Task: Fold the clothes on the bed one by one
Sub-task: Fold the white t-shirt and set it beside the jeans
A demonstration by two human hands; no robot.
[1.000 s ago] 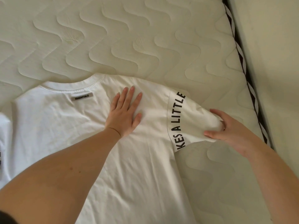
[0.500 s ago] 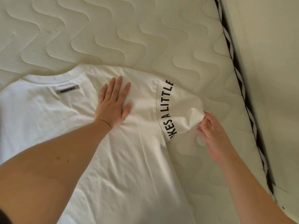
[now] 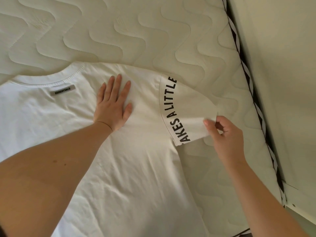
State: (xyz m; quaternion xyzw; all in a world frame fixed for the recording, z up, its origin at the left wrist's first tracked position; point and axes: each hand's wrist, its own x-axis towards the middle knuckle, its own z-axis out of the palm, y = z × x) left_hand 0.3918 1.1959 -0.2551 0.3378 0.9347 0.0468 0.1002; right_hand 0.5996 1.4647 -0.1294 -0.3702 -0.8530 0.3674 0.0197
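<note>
A white T-shirt [image 3: 136, 168] lies flat, back side up, on the quilted mattress [image 3: 119, 31]. A grey label [image 3: 62, 92] sits below its collar. Black letters run down the seam of its right sleeve [image 3: 189, 108]. My left hand [image 3: 113, 106] presses flat on the shirt's shoulder area, fingers straight. My right hand [image 3: 225, 135] pinches the sleeve's hem between thumb and fingers and lifts its corner a little off the mattress.
The mattress edge with black-and-white striped piping [image 3: 253, 93] runs down the right side. Beyond it stands a pale wall or panel [image 3: 282, 65]. Bare mattress lies above the shirt and to the right of the sleeve.
My right hand has shifted its hold on the sleeve hem and now pinches the corner, raising it. My left hand stays pressed on the shoulder. The view has shifted slightly.
</note>
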